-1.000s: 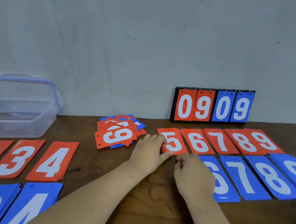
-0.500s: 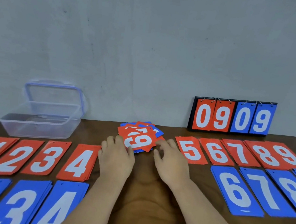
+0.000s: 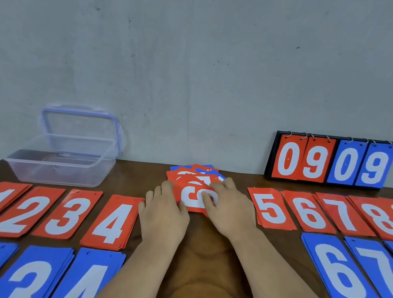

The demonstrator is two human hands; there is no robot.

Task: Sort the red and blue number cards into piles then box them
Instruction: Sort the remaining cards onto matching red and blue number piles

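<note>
A loose mixed pile of red and blue number cards (image 3: 195, 174) lies at the back middle of the table. Its top card is a red card (image 3: 191, 200) with a white 9 or 6. My left hand (image 3: 163, 216) grips that card at its left edge with curled fingers. My right hand (image 3: 228, 209) rests on the pile, thumb flat on the card's face. Sorted red piles 0 to 4 (image 3: 66, 213) run along the left and 5 to 9 (image 3: 310, 214) along the right. Blue piles (image 3: 27, 282) lie front left and others (image 3: 344, 275) front right.
An open clear plastic box (image 3: 58, 179) stands back left, with its lid (image 3: 83, 116) leaning on the wall. A black flip scoreboard (image 3: 331, 161) showing 09 09 leans on the wall at the back right. Bare wooden tabletop (image 3: 211, 266) shows between my forearms.
Both hands left the red 5 pile and moved left to the mixed pile. They have closed in on its top red card, and the view has swung left.
</note>
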